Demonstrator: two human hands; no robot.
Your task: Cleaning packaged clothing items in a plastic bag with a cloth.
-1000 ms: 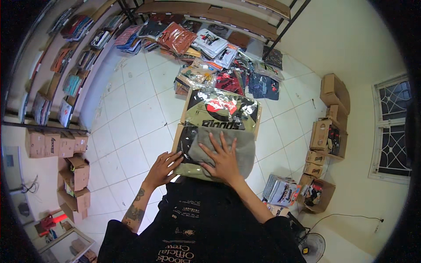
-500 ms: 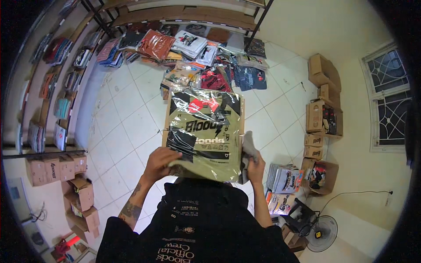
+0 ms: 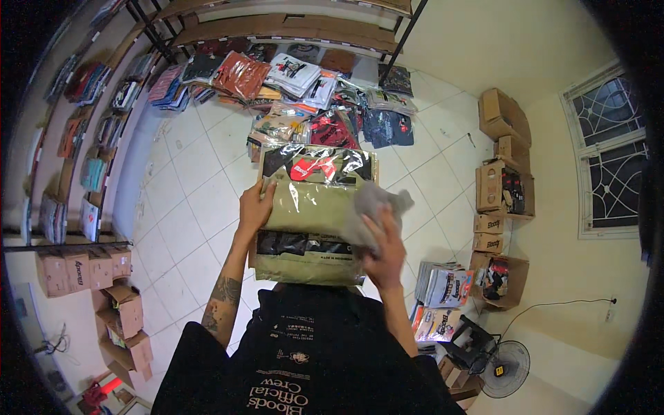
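A folded olive and black shirt in a clear plastic bag (image 3: 304, 207) lies in front of me, its plastic glossy, with a red tag near the top. Brown cardboard edges show beneath it. My left hand (image 3: 257, 205) is closed at the bag's left edge, thumb side on top, the other fingers partly hidden. In my right hand (image 3: 385, 252) is a bunched grey cloth (image 3: 377, 211), pressed over the right side of the bag and slightly blurred.
Beyond lie piles of bagged shirts (image 3: 297, 76) on the tiled floor. Shelves (image 3: 76, 131) with folded clothes line the left. Cardboard boxes (image 3: 498, 183) stand along the right wall, near a shirt stack (image 3: 443, 285) and a fan (image 3: 505, 369).
My left hand has moved up from the bag's lower left corner to its left edge. My right hand has brought the grey cloth up and inward onto the bag.
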